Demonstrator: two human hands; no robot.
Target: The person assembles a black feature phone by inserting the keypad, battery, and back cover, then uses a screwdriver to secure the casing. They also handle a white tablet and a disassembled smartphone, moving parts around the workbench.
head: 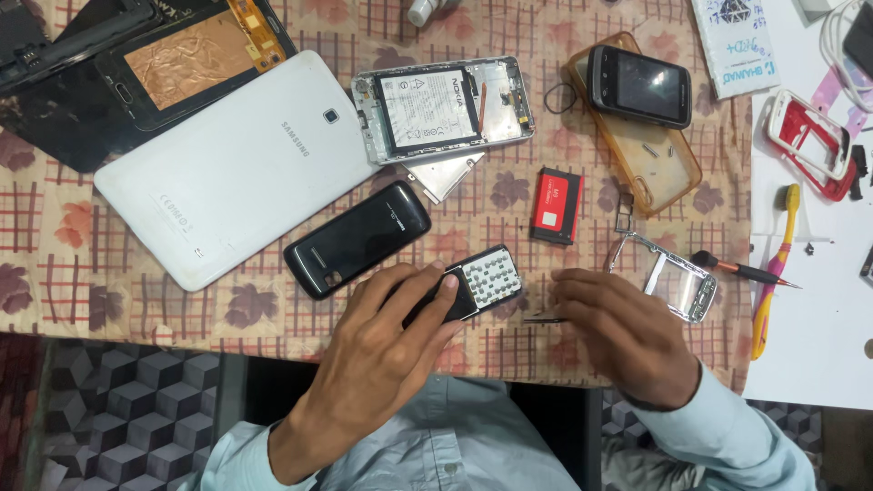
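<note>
While a patterned cloth [546, 355] is serving as a workbench, a person in a pale blue shirt is working on a small keypad phone [473, 284] near the table's front edge. The left hand [386, 350] is wrapping around the phone's dark lower body, thumb lying along its top edge, so that the white key grid is pointing away toward the right. The right hand [623, 332] is closing narrowly on a thin dark tool [544, 318], apparently tweezers or a pry blade, whose tip is resting just beside the phone's lower right corner; whether it is touching the casing cannot be told. Lying around the work are a white tablet [227, 173] face down, a black phone [357, 238] just above the left hand, an opened phone [443, 109] showing its battery, a red battery [556, 205], a dark phone [639, 85] sitting on an amber case [668, 173], a bare metal frame [677, 282] beside the right hand, and a screwdriver [741, 269] next to a yellow toothbrush [775, 264] on the white surface at right. Judging by the grip, the step is going best if the left hand is keeping the phone pinned flat and steady, the tool is entering at the seam at a shallow angle, and pressure is staying light so the tip is not slipping across the keys or toward the holding fingers.
</note>
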